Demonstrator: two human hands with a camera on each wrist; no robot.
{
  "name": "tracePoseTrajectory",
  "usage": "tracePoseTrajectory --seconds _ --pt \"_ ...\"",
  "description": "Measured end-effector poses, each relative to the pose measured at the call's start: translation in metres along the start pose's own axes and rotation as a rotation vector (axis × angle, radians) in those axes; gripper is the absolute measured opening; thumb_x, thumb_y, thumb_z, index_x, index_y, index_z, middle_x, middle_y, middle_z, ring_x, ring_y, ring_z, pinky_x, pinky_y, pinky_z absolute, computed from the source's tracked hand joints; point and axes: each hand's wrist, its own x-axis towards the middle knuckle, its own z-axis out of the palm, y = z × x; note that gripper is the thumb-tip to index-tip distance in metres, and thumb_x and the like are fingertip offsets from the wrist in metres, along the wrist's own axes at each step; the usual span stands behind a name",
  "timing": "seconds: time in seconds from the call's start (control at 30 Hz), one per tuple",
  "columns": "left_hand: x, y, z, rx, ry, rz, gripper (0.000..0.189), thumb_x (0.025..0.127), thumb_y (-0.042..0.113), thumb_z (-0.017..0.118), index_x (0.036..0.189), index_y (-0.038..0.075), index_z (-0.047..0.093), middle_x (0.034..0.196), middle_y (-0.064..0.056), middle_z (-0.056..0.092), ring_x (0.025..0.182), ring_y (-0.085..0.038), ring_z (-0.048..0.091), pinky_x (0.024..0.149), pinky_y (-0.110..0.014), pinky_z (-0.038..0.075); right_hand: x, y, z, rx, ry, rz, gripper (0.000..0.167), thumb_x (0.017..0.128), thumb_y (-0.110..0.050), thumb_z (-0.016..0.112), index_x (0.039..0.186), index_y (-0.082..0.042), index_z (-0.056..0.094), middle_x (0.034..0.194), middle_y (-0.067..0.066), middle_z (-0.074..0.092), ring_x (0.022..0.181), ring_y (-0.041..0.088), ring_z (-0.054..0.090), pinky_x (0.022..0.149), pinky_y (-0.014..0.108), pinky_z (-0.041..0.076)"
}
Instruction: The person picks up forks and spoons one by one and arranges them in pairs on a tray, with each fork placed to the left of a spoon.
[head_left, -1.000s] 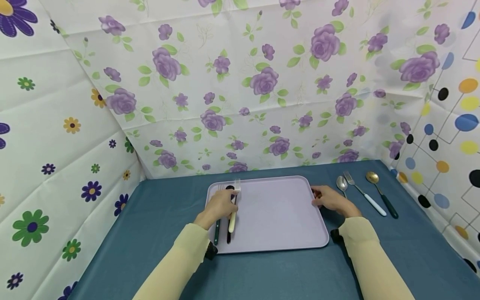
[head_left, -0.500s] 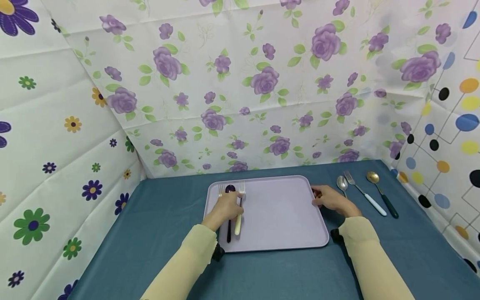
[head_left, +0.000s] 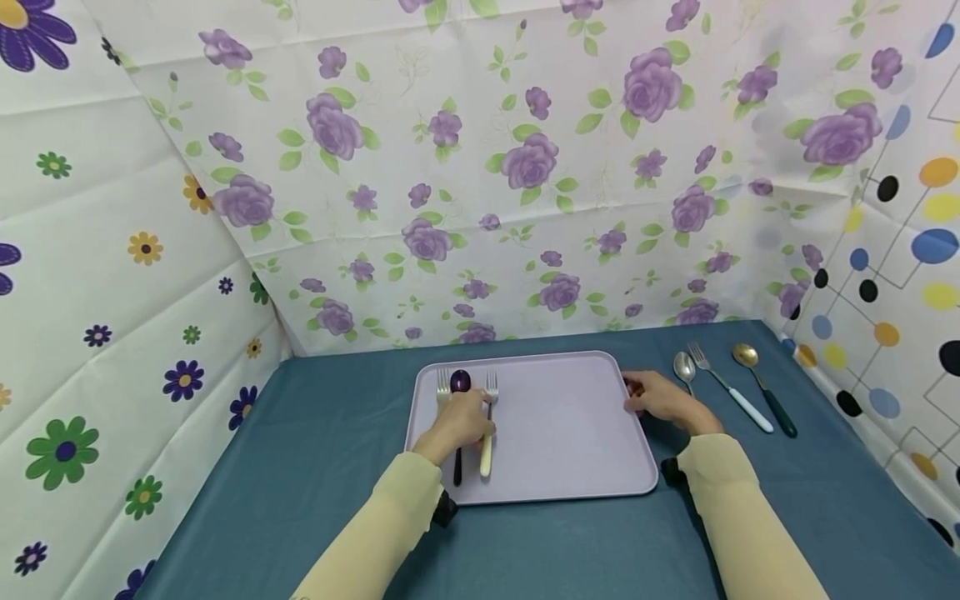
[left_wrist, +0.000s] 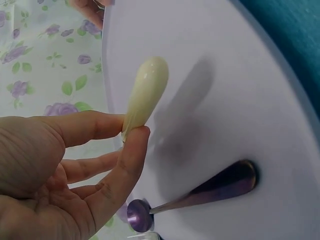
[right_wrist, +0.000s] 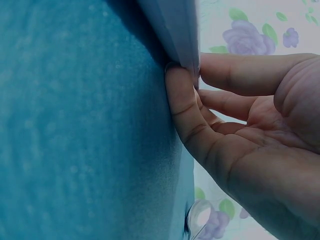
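My left hand [head_left: 459, 421] pinches a fork [head_left: 486, 457] with a cream handle between thumb and finger; its tines point to the back. In the left wrist view, the handle [left_wrist: 147, 87] stands above the tray with its shadow below. Beside it on the lilac tray [head_left: 570, 433] lies a dark purple spoon [head_left: 461, 382] with a black handle. Left of that is another fork [head_left: 443, 383], its handle hidden by my hand. My right hand [head_left: 663, 400] grips the tray's right rim [right_wrist: 176, 32], thumb and a finger on either side.
To the right of the tray on the blue cloth [head_left: 315, 517] lie a silver spoon [head_left: 683, 367], a white-handled fork [head_left: 731, 390] and a gold spoon [head_left: 763, 387] with a dark green handle. Flowered cloth walls [head_left: 465, 167] enclose the table's back and sides.
My left hand has moved right across the tray with the cream-handled fork, away from the dark spoon. The right hand stays at the tray's rim.
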Motion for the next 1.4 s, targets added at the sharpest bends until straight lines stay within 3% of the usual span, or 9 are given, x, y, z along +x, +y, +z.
tracePoseTrajectory --seconds 0.33,0.67,0.8,1.07,1.27,1.4 --pt "0.001 0.003 0.010 -0.017 0.034 0.009 0.053 0.085 -0.004 0.074 0.136 -0.010 0.062 0.046 0.001 0.057 0.052 -0.024 0.071 0.041 -0.019 0.045 -0.001 -0.002 0.000 -0.008 0.005 0.007 0.065 0.094 0.005 0.063 0.151 0.020 0.035 0.091 0.013 0.057 0.080 0.022 0.056 0.071 0.032 0.051" --pt "0.003 0.004 0.015 -0.010 0.028 -0.006 0.055 0.085 -0.003 0.074 0.138 -0.007 0.061 0.049 0.000 0.059 0.048 -0.019 0.069 0.039 -0.018 0.043 0.001 -0.001 0.001 -0.004 0.006 0.018 0.065 0.094 0.005 0.063 0.151 0.020 0.035 0.094 0.013 0.056 0.083 0.023 0.056 0.073 0.035 0.053" --pt "0.001 0.006 0.016 -0.023 0.009 -0.009 0.056 0.085 -0.004 0.075 0.138 -0.009 0.061 0.060 -0.007 0.066 0.047 -0.016 0.068 0.041 -0.020 0.048 0.001 -0.001 0.000 -0.020 0.005 0.012 0.066 0.094 0.004 0.063 0.151 0.020 0.034 0.092 0.012 0.058 0.080 0.022 0.056 0.073 0.034 0.050" --pt "0.003 0.006 0.021 -0.047 0.013 -0.028 0.057 0.083 -0.005 0.079 0.137 -0.011 0.061 0.102 -0.029 0.072 0.048 -0.016 0.068 0.043 -0.022 0.052 -0.001 -0.001 0.000 -0.006 0.005 0.007 0.066 0.094 0.005 0.063 0.151 0.020 0.034 0.093 0.012 0.057 0.081 0.022 0.056 0.071 0.032 0.052" --pt "0.005 0.008 0.023 -0.047 0.016 -0.052 0.059 0.083 -0.004 0.080 0.138 -0.010 0.060 0.115 -0.034 0.067 0.049 -0.017 0.068 0.044 -0.022 0.053 -0.002 -0.003 0.000 -0.009 -0.001 0.006 0.067 0.094 0.004 0.064 0.151 0.021 0.033 0.092 0.012 0.057 0.080 0.022 0.055 0.072 0.035 0.050" --pt "0.005 0.009 0.023 -0.041 0.028 -0.049 0.058 0.083 -0.004 0.081 0.137 -0.010 0.061 0.115 -0.034 0.067 0.049 -0.016 0.068 0.044 -0.022 0.053 -0.002 -0.004 0.000 -0.002 0.000 0.012 0.067 0.094 0.004 0.064 0.151 0.020 0.034 0.091 0.012 0.056 0.080 0.022 0.054 0.071 0.034 0.049"
